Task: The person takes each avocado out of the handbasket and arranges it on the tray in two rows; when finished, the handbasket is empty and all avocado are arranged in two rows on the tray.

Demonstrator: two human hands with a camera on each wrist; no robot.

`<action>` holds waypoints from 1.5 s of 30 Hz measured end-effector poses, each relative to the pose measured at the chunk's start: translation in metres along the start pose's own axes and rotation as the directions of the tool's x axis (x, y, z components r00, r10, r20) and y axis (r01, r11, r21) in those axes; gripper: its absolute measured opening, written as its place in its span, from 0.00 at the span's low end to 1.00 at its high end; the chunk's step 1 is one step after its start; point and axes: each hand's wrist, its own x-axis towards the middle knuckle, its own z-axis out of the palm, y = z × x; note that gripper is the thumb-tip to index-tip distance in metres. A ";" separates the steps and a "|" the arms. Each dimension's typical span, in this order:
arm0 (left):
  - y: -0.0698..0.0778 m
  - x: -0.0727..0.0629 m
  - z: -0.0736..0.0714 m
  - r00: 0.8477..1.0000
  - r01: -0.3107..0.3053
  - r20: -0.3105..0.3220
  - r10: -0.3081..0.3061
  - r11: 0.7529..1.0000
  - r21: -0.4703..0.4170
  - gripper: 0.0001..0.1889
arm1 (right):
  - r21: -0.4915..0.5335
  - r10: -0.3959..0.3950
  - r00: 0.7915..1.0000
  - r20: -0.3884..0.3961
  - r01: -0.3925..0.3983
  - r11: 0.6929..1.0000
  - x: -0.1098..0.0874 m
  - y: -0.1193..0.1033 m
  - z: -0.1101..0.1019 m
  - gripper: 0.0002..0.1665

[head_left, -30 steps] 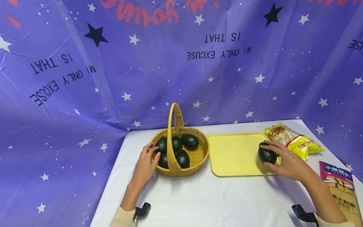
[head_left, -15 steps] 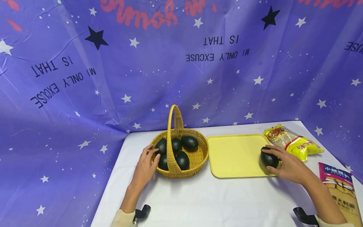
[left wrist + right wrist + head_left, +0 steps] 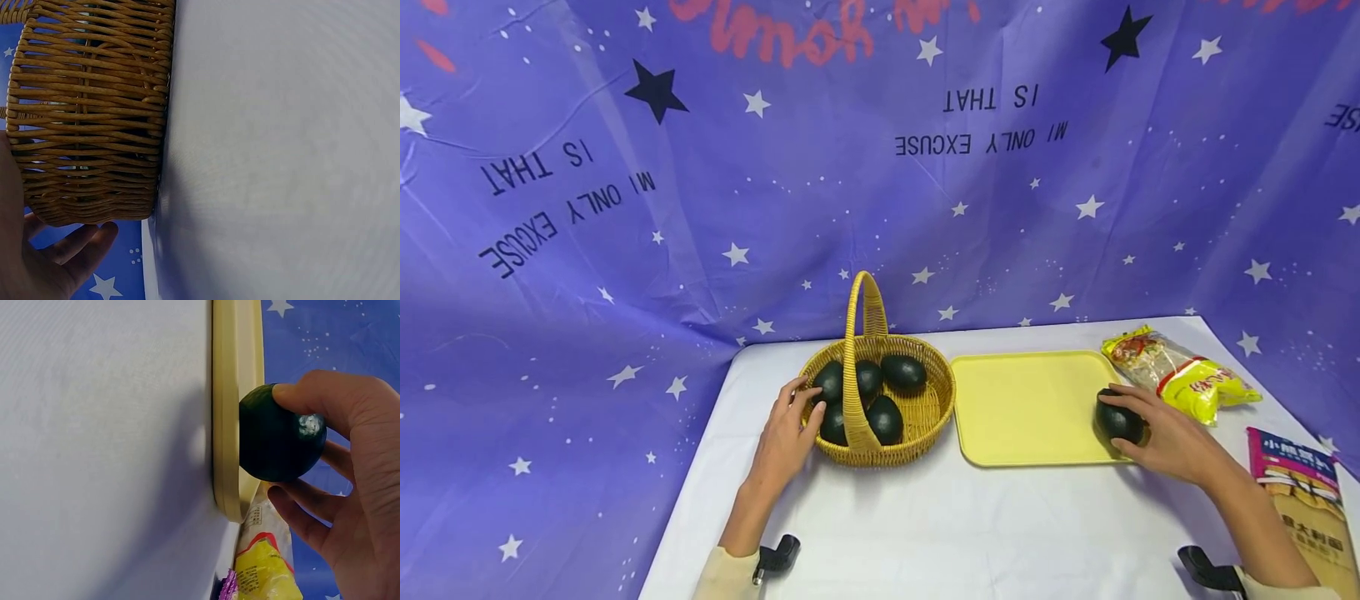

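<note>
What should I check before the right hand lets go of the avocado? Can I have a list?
1. Avocado held by the right hand: ok, between thumb and fingers.
2. Avocado over the tray: ok, at its right end.
3. Avocado well in from the edge: not ok, it is close to the tray's right edge.
4. Avocado resting on the tray's bottom: cannot tell, the rim hides its underside.
5. Basket upright: ok, with five other avocados showing inside.
6. Left hand at the basket: ok, by its left rim.
</note>
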 end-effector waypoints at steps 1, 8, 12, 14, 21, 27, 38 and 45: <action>0.000 0.000 -0.001 1.000 0.003 0.002 -0.003 1.000 -0.001 0.26 | -0.001 0.009 1.000 0.005 -0.009 1.000 0.000 0.001 0.000 0.41; -0.001 0.002 0.000 1.000 -0.007 0.006 0.007 1.000 0.000 0.27 | 0.006 0.015 1.000 0.011 -0.015 1.000 -0.002 0.004 -0.001 0.40; 0.000 0.003 0.000 1.000 -0.009 0.010 0.009 1.000 -0.003 0.27 | 0.003 0.009 1.000 -0.002 -0.009 1.000 -0.003 0.004 -0.001 0.40; 0.001 0.003 0.000 1.000 -0.007 0.010 0.007 1.000 -0.005 0.27 | -0.003 0.013 1.000 0.000 -0.013 1.000 -0.004 0.004 0.000 0.40; 0.000 0.004 -0.001 1.000 -0.005 0.003 0.005 1.000 -0.007 0.24 | -0.010 0.020 1.000 0.017 -0.020 1.000 -0.002 0.005 0.001 0.41; -0.001 0.003 -0.001 1.000 -0.006 0.000 0.006 1.000 -0.008 0.24 | -0.005 -0.004 1.000 0.001 0.004 1.000 -0.001 0.008 0.005 0.43; 0.000 0.001 -0.002 1.000 0.002 0.012 -0.002 1.000 -0.018 0.23 | 0.028 0.023 1.000 -0.017 -0.022 0.999 -0.001 0.005 0.007 0.44; -0.001 0.001 -0.001 1.000 -0.003 0.007 0.003 1.000 -0.013 0.24 | 0.023 0.044 0.999 -0.012 -0.043 0.999 0.000 0.003 0.005 0.45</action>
